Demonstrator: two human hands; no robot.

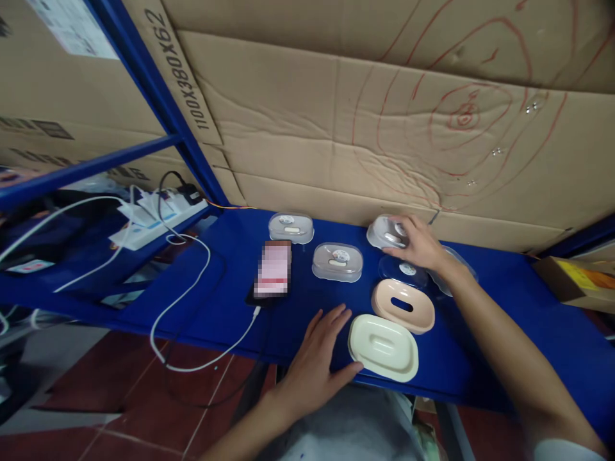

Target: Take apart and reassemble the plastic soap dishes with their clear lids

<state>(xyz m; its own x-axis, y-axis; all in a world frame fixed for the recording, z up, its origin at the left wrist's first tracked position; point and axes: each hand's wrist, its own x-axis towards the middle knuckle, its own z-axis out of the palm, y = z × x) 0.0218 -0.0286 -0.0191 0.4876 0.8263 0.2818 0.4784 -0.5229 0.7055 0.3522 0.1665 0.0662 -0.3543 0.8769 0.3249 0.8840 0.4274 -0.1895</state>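
Note:
My right hand [419, 242] reaches to the back of the blue shelf, its fingers and thumb closed around the end of a clear oval plastic cover [382, 232] with a label on it. Near the front edge, my left hand [321, 358] lies with spread fingers, its thumb beside a pale green oval plastic dish [384, 349]. Behind that dish sits a peach oval piece [403, 305] with a dark slot in the middle. Under my right wrist a clear, low piece [401, 271] with a round sticker is partly hidden. Another clear cover [454, 269] is mostly behind my right forearm.
Two more clear covers [291, 228] [337, 262] stand left of centre. A phone [273, 272] with a white charging cable [209, 365] lies beside them. A power strip [158, 221] is at left, an open cardboard box [576, 282] at right. Cardboard [307, 121] backs the blue shelf [230, 256].

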